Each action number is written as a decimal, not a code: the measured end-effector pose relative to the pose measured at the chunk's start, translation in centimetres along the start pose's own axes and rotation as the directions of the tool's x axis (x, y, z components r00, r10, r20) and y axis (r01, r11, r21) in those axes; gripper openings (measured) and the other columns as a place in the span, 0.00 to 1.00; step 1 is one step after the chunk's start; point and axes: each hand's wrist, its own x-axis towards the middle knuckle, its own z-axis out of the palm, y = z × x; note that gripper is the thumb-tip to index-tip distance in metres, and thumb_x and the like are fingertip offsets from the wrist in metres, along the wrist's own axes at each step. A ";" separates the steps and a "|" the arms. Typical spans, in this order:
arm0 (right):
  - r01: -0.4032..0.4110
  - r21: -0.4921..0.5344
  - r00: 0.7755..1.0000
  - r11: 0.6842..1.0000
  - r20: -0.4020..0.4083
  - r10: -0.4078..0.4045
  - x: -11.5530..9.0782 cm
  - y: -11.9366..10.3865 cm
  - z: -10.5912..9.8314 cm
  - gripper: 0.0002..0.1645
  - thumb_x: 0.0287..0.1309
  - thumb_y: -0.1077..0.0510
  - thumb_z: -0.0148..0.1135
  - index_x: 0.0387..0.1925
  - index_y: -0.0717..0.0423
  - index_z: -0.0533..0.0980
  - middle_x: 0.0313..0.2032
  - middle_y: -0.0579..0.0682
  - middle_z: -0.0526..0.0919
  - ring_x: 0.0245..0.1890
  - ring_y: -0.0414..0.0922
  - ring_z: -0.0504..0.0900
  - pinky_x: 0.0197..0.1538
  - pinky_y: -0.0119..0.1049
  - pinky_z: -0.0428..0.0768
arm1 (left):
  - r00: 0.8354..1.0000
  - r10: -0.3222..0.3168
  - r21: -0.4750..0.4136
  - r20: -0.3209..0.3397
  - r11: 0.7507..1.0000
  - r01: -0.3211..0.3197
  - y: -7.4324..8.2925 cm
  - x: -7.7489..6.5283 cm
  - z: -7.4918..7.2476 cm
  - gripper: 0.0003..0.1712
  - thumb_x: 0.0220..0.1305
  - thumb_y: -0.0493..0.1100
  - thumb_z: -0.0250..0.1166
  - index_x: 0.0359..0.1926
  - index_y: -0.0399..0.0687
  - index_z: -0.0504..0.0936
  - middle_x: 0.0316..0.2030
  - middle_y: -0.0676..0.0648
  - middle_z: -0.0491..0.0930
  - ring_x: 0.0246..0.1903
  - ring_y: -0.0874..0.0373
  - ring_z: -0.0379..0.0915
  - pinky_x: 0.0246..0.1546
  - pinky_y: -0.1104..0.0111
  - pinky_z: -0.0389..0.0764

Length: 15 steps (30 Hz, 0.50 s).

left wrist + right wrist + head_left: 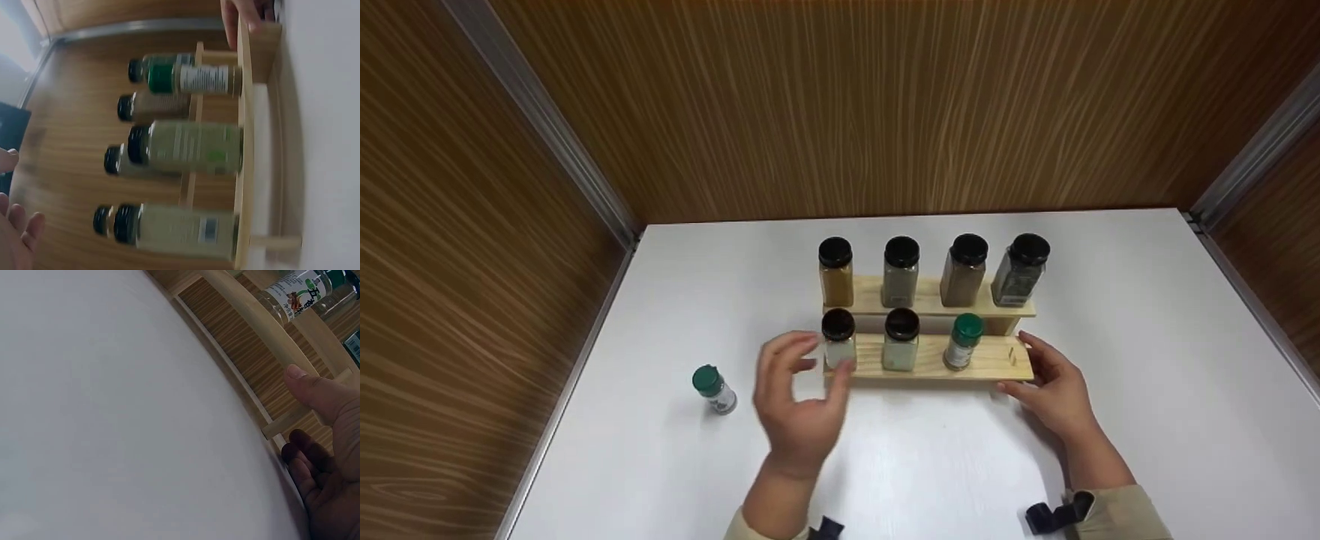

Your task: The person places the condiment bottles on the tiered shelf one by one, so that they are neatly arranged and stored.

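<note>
A two-tier wooden spice rack (994, 364) stands on the white table. On its lower shelf are two black-capped spice jars, the left one (840, 349) and the middle one (901, 351), and a smaller green-capped spice bottle (960, 346). My left hand (801, 416) is spread beside the left jar, thumb and fingers apart; the left wrist view shows a gap between its fingers (31, 230) and the jars. With my right hand (1061, 394) I grip the rack's right end, thumb (306, 385) on the lower shelf's front edge, fingers curled at the side.
Several black-capped jars, one with dark contents (1020, 274), line the upper shelf. Another green-capped bottle (720, 396) stands on the table (645, 465), left of my left hand. Wood-grain panels (885, 112) wall in the back and both sides.
</note>
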 end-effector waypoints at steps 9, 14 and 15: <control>0.010 0.005 1.000 1.000 -0.001 -0.010 0.0 0.1 0.1 0.57 0.47 0.72 0.83 0.78 0.59 0.67 0.63 0.67 0.79 0.52 0.28 0.76 0.56 0.16 0.72 | 0.968 -0.090 0.198 -0.234 0.970 0.138 -2.4 0.7 -4.8 0.34 0.41 0.30 0.85 0.52 0.31 0.81 0.51 0.35 0.79 0.57 0.50 0.72 0.59 0.62 0.75; 0.004 0.004 1.000 1.000 -0.005 -0.004 0.1 0.2 0.0 0.57 0.47 0.72 0.83 0.78 0.60 0.67 0.63 0.66 0.79 0.52 0.29 0.76 0.56 0.16 0.71 | 0.944 -0.227 0.291 -0.237 0.911 0.292 -3.8 -0.4 -6.7 0.41 0.45 0.29 0.85 0.62 0.34 0.79 0.67 0.34 0.72 0.70 0.45 0.61 0.67 0.51 0.68; 0.004 0.001 1.000 1.000 -0.003 -0.004 0.1 0.2 -0.1 0.57 0.47 0.71 0.83 0.78 0.60 0.67 0.63 0.66 0.79 0.52 0.28 0.76 0.56 0.16 0.71 | 0.935 -0.267 0.301 -0.232 0.895 0.330 -4.1 -0.8 -7.0 0.42 0.45 0.28 0.85 0.63 0.35 0.79 0.69 0.34 0.70 0.72 0.45 0.59 0.68 0.50 0.67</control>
